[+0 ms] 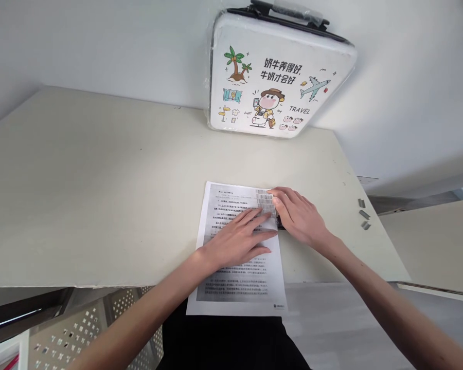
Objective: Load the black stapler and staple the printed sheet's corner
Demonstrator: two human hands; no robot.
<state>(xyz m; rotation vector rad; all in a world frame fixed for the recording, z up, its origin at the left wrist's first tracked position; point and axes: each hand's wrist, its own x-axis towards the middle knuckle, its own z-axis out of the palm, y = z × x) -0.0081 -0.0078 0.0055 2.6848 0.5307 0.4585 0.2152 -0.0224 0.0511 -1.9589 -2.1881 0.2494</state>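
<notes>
A printed sheet of paper lies on the table, its lower end reaching past the front edge. My left hand rests flat on the sheet, fingers spread and pointing right. At the sheet's upper right edge is my right hand, fingers held together and bent downward. Under its palm a bit of a black object shows beside the paper; most of it is hidden, so I cannot tell its kind. A grey striped patch is at the sheet's top right corner, near both hands' fingertips.
A white case with cartoon travel pictures and a black handle stands at the back against the wall. Several small grey metal strips lie near the right edge of the table. A perforated beige surface is below left.
</notes>
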